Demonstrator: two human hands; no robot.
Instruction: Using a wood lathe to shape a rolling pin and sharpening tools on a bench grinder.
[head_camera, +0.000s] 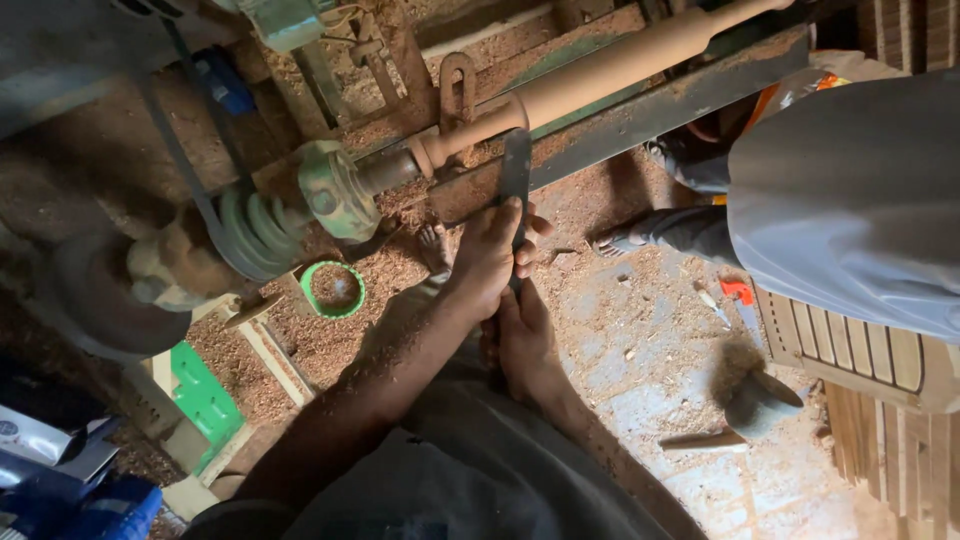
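Observation:
A long turned wooden spindle (600, 72) sits mounted in a wood lathe, running from the centre up to the top right. A flat metal chisel (516, 165) rests on the rusty steel tool rest (660, 108), its tip at the spindle's narrow neck. My left hand (488, 258) grips the chisel blade just below the rest, fingers wrapped over it. My right hand (522, 340) is closed on the chisel's lower end, directly beneath the left hand. Both forearms are dusted with sawdust.
The green lathe pulley (335, 192) and drive belt (185, 160) are on the left. A green ring (333, 290), a green block (205, 395) and a mallet (752, 405) lie on the sawdust-covered floor. Another person in grey (850, 190) crouches at right beside slatted wooden panels (865, 355).

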